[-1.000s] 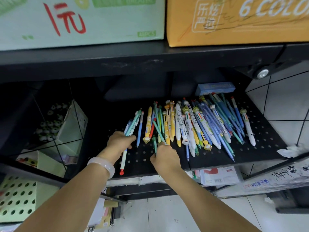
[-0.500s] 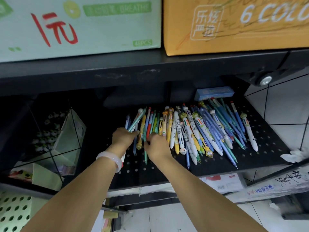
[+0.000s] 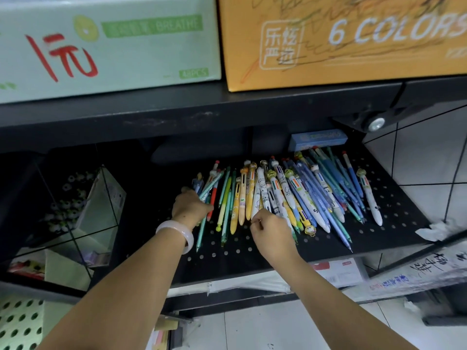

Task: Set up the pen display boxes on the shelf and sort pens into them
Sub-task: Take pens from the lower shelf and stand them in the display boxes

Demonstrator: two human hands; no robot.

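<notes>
- Left hand grips a bunch of slim green and blue plastic pens, centre frame; gather alike ones.
- Right hand, fingers curled, pinches something I cannot make out at the heap's near edge on the black perforated metal shelf.

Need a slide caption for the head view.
Both hands, left and right, sort loose pens on a perforated black shelf.

Two bare forearms reach forward side by side, both hands down at the far end.

The left hand lies knuckles up, its fingers curled round a few pens at the left edge of the heap; a pale bangle circles that wrist. The right hand sits just beside it, a little nearer, fingers curled under with the fingertips pinching at the lower ends of the pens.
</notes>
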